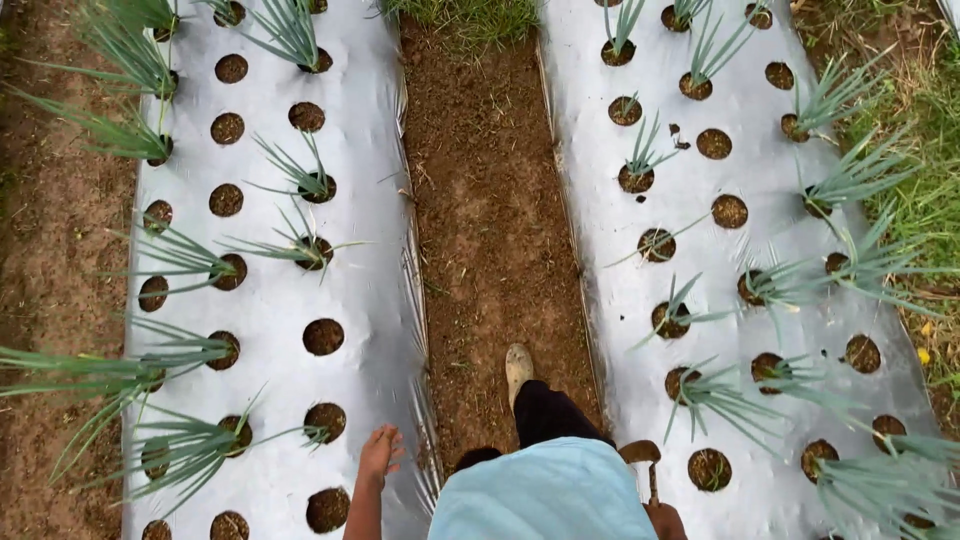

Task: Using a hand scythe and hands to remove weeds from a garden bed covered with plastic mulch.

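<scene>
Left hand (380,452) swings loose and empty over the silver mulch sheet (370,260), right hand (664,518) clenched around a small trowel (642,456).

Left hand (380,452) low, fingers loose

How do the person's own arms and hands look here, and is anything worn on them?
The left hand and its forearm are bare: no glove, no sleeve, no visible watch or ring. The right hand also looks ungloved, but it is mostly cut off at the frame's edge.

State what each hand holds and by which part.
The right hand grips a small hoe-like tool by its handle. The left hand holds nothing.
</scene>
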